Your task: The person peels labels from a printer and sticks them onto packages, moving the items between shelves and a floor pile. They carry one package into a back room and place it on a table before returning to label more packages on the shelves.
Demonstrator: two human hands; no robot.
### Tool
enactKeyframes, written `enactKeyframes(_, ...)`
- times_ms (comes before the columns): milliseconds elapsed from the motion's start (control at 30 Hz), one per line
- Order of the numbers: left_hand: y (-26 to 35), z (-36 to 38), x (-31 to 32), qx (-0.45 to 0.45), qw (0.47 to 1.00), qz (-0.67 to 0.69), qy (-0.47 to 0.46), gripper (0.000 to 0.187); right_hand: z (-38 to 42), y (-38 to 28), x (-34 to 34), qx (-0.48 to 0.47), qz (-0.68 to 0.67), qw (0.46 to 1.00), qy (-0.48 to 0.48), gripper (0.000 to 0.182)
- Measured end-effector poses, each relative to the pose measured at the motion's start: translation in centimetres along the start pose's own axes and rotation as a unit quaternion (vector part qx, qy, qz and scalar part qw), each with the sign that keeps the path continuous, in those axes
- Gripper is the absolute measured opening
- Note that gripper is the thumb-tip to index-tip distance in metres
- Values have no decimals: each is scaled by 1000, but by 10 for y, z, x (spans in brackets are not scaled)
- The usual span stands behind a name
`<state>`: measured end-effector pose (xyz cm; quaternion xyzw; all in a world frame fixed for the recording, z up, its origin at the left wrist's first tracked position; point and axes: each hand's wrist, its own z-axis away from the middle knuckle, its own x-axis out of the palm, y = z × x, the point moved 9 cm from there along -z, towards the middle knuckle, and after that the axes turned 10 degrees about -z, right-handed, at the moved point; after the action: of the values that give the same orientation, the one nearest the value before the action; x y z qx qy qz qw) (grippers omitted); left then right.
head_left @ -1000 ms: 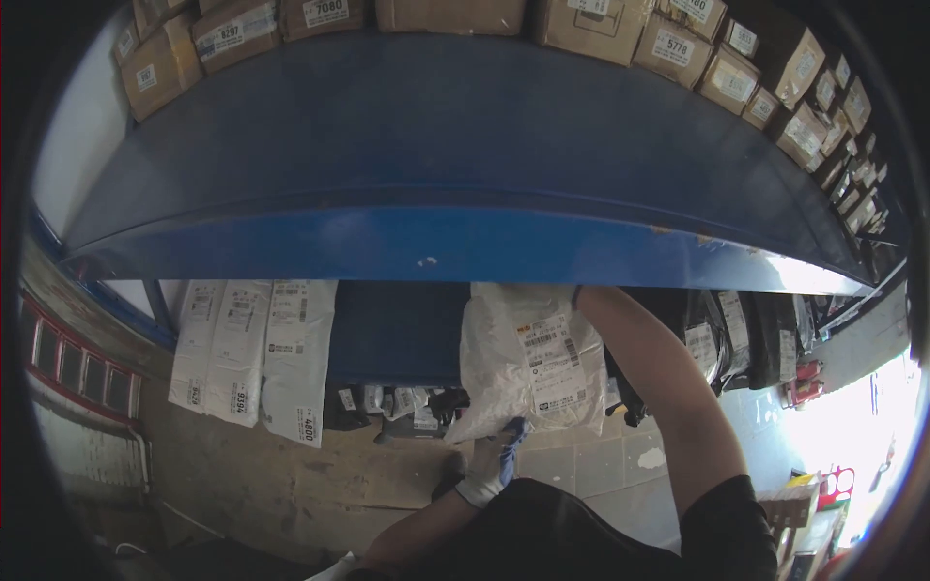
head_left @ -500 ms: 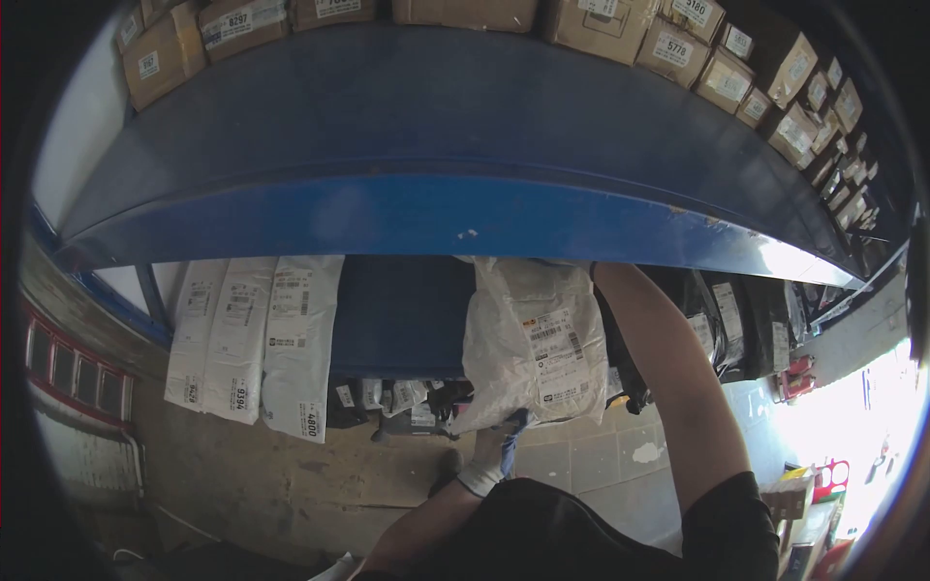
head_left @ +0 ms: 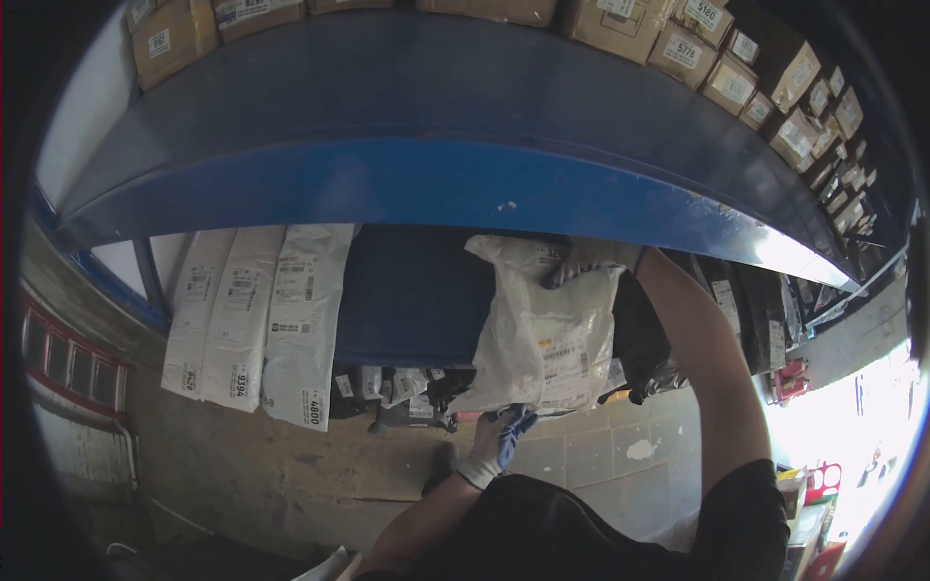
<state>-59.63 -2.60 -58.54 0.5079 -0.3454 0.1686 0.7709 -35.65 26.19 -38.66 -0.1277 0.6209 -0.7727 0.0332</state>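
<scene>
A crumpled white plastic mailing bag with printed labels hangs over the front of the lower blue shelf, tilted a little. My right hand, in a pale glove, is closed on the bag's upper right part, just under the upper shelf's beam. At the bag's lower edge is my left hand, in a grey and blue glove. Its fingers are curled at that edge and partly hidden by the bag.
Several long white mailing bags hang over the shelf at left. Dark packages lie at right. A blue beam crosses above my hands, with cardboard boxes on the shelf over it. Smaller parcels sit lower down.
My right hand has come into sight from beneath the beam and now lies on the bag's top. The bag's upper part has folded forward, showing another label. My left hand stays low.
</scene>
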Motion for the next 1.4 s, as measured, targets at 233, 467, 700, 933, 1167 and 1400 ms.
enactKeyframes(233, -7, 24, 27, -202, 755, 592, -195, 54, 110, -53, 162, 200, 442, 865, -127, 108)
enactKeyframes(467, -9, 35, 21, -115, 937, 310, -114, 56, 171, -50, 188, 53, 508, 847, -149, 99)
enactKeyframes(700, -79, 92, 19, -251, 425, 864, -101, 57, 282, -52, 258, -274, 529, 776, -207, 55)
enactKeyframes(933, -44, 146, 31, 39, 959, 278, 40, 68, 316, -26, 260, -203, 518, 800, -224, 57)
enactKeyframes(1167, -70, 202, 30, 99, 971, 211, 60, 60, 326, -12, 235, -81, 399, 881, -241, 74)
enactKeyframes(1400, -106, 270, 47, 94, 971, 166, 142, 48, 388, 0, 224, 100, 200, 947, -232, 71)
